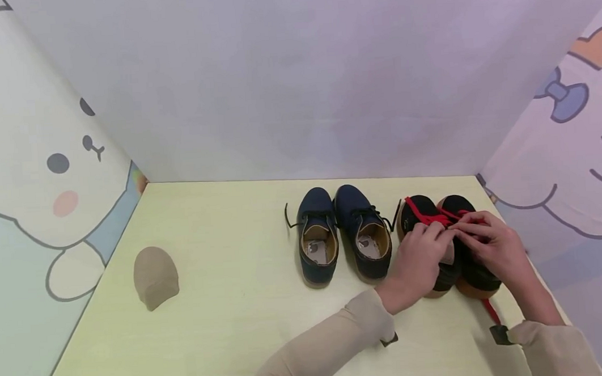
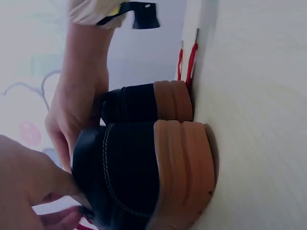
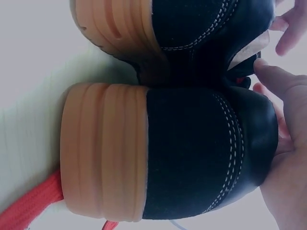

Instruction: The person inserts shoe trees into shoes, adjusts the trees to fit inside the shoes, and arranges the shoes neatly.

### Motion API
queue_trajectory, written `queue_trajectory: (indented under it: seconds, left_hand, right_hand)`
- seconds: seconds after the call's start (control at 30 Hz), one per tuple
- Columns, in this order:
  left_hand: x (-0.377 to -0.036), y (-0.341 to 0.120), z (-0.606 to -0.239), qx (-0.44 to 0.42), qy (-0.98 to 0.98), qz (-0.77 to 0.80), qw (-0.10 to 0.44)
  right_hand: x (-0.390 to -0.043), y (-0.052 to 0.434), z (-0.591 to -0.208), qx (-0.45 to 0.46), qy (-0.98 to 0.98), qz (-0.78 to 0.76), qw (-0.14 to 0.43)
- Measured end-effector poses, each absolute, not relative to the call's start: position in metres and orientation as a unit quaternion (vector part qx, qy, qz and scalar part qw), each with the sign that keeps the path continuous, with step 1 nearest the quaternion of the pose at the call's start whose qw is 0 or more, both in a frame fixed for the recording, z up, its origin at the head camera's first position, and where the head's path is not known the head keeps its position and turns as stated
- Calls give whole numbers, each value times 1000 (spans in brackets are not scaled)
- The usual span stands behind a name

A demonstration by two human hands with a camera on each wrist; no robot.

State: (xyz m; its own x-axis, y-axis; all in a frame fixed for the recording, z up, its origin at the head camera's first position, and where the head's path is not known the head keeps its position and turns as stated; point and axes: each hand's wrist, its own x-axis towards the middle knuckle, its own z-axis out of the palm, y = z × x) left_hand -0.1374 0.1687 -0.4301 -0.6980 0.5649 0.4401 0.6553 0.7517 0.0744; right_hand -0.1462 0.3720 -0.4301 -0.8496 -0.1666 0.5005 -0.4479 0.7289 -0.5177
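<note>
Pale yellow-green surface (image 1: 235,305) fills lower half of frame. On it: tan rounded insert (image 1: 155,276) at lower left; pair of navy shoes (image 1: 341,234) at centre, side by side; pair of black shoes (image 1: 449,242) with red laces (image 1: 491,311) at right, touching each other.

on the table (image 1: 226,328), two shoe pairs side by side: laced pair (image 1: 449,242) right, other pair (image 1: 341,234) left, insert (image 1: 155,276) far left

Pair of navy shoes (image 1: 341,236) mid-table, tan rounded insert (image 1: 155,277) far left, cartoon wall panels (image 1: 50,184)
</note>
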Motion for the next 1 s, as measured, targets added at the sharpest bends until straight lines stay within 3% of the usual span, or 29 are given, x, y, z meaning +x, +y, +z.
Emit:
queue_trajectory:
  seconds: [1.0]
  left_hand:
    - [-157, 168, -439, -288, -930, -203, 110]
  right_hand:
    - [-143, 361, -430, 143, -899, 350, 219]
